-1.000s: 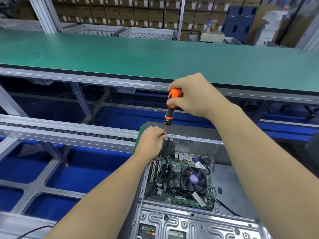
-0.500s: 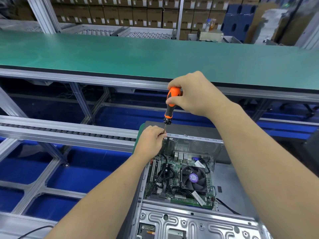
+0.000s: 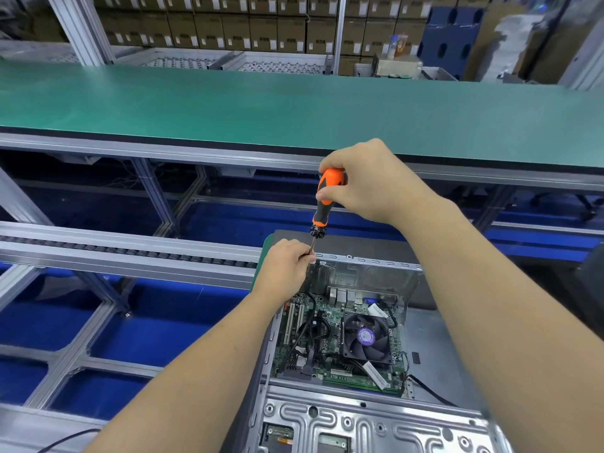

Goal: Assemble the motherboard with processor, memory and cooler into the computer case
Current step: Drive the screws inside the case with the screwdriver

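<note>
While the right hand gripped the orange handle of an upright screwdriver, the left hand pinched its thin shaft at the top rear edge of the computer case. Inside the open case lay the motherboard, its cooler fan facing up.

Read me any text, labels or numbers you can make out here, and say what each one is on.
"A75M": white print on the motherboard, near its front edge; the characters after it are blurred.
Purple sticker on the cooler fan: too small to read.
White labels on the cardboard boxes: too blurred to read.
</note>
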